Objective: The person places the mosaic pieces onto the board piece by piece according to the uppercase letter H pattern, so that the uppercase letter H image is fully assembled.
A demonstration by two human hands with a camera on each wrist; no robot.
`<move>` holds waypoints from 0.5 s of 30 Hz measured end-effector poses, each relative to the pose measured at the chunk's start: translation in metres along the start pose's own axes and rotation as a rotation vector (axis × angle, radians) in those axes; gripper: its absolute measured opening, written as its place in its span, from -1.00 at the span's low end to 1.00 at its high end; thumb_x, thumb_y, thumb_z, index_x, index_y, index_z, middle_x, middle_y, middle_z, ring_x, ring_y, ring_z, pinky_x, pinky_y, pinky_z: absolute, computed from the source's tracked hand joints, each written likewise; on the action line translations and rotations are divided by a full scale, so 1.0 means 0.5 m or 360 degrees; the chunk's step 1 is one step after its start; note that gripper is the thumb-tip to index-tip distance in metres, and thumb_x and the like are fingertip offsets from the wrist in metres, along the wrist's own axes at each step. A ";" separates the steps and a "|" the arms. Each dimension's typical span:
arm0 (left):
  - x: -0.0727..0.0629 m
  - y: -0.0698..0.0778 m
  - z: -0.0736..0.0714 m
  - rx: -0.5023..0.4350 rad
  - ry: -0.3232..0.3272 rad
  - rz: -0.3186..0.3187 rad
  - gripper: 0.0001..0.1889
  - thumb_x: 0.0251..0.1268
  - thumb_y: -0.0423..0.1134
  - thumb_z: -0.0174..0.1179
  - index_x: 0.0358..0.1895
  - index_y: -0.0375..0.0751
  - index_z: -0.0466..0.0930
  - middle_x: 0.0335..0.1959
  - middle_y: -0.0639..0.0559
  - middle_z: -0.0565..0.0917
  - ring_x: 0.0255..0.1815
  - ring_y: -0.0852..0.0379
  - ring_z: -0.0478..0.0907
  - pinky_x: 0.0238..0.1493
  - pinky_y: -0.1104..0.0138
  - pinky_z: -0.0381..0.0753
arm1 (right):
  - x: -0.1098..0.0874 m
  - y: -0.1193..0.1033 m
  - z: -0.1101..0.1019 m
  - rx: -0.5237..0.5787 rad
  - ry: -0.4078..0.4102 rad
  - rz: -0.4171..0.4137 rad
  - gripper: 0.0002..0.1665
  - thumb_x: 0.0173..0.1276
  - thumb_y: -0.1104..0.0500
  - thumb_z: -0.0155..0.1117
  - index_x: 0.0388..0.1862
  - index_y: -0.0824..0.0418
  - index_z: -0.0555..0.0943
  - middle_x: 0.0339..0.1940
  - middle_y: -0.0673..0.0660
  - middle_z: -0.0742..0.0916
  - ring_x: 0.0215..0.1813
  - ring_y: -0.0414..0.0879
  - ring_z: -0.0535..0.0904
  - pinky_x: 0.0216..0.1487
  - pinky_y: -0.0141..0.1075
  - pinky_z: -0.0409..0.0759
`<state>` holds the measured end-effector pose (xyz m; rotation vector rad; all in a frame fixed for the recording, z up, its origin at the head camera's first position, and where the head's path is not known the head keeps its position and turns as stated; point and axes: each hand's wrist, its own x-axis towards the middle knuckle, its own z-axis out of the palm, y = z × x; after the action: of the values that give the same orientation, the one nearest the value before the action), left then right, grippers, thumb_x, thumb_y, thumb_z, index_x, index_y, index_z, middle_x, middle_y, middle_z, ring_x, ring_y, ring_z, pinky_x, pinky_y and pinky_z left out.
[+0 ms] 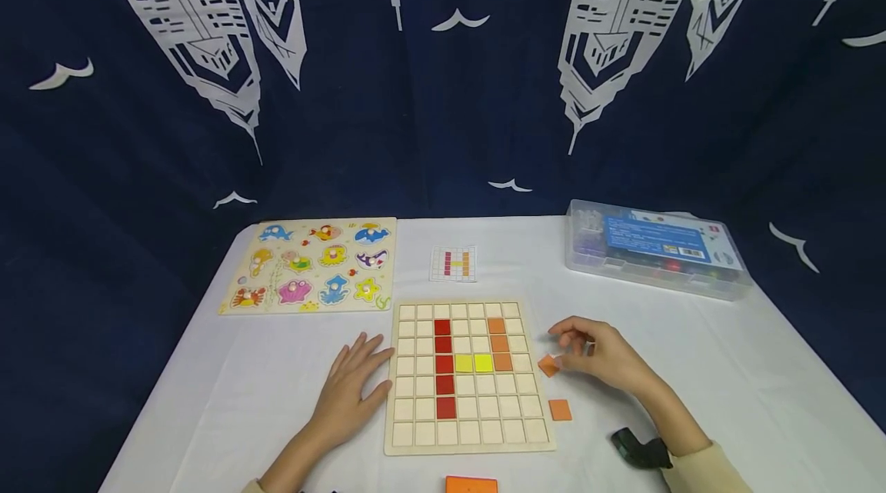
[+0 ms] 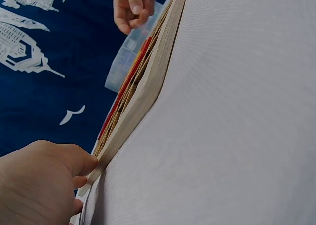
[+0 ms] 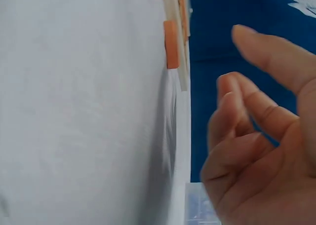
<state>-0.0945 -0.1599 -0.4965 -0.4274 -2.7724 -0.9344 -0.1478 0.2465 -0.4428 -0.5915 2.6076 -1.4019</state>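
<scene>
A wooden grid board (image 1: 484,431) lies on the white table, holding a column of several red tiles (image 1: 444,364), two yellow tiles (image 1: 474,363) and three orange tiles (image 1: 498,344). My left hand (image 1: 351,393) is spread flat by the board's left side, fingertips at its edge; the left wrist view shows the thumb against the board's side (image 2: 153,77). Right of the board, my right hand (image 1: 605,354) hovers over a loose orange tile (image 1: 547,366), with its thumb beside it. In the right wrist view its thumb and fingers are apart, with nothing between them.
Another orange tile (image 1: 561,410) lies nearer me, and an orange block (image 1: 471,484) sits at the front. Behind the board are a pattern card (image 1: 453,264), a sea-animal puzzle (image 1: 311,266) and a clear plastic case (image 1: 657,247). A dark object (image 1: 640,450) is by the right wrist.
</scene>
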 end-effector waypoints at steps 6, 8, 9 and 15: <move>0.000 0.000 0.001 -0.0006 0.0014 0.0008 -0.51 0.22 -0.19 0.28 0.25 -0.08 0.54 0.42 -0.11 0.41 0.54 -0.21 0.14 0.52 -0.14 -0.06 | -0.003 0.036 0.006 0.0045 -0.0031 -0.0035 -0.54 0.07 0.22 0.54 -0.03 0.29 0.63 -0.36 0.15 0.63 -0.45 -0.21 0.44 -0.47 -0.40 0.45; 0.000 -0.001 0.002 -0.0001 0.0014 0.0011 -0.52 0.22 -0.19 0.28 0.25 -0.07 0.54 0.42 -0.10 0.41 0.54 -0.21 0.14 0.52 -0.14 -0.05 | -0.003 0.044 0.009 0.0055 -0.0044 -0.0046 -0.53 0.05 0.21 0.55 -0.04 0.29 0.63 -0.37 0.15 0.64 -0.46 -0.21 0.45 -0.47 -0.40 0.47; 0.000 -0.001 0.002 0.0003 0.0016 0.0013 -0.52 0.23 -0.19 0.27 0.25 -0.07 0.54 0.42 -0.10 0.41 0.54 -0.21 0.14 0.51 -0.14 -0.05 | -0.003 0.047 0.011 0.0057 -0.0053 -0.0049 -0.53 0.05 0.21 0.55 -0.04 0.29 0.63 -0.37 0.15 0.64 -0.46 -0.21 0.45 -0.46 -0.40 0.48; 0.000 -0.004 0.003 0.0014 0.0016 0.0017 -0.51 0.23 -0.19 0.28 0.26 -0.06 0.54 0.42 -0.09 0.41 0.53 -0.21 0.15 0.51 -0.14 -0.04 | -0.004 0.053 0.013 0.0038 -0.0110 -0.0071 -0.55 0.09 0.18 0.53 -0.03 0.28 0.63 -0.35 0.13 0.66 -0.44 -0.23 0.45 -0.42 -0.42 0.48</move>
<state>-0.0952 -0.1605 -0.4990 -0.4342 -2.7614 -0.9194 -0.1513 0.2554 -0.4682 -0.6859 2.5357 -1.3975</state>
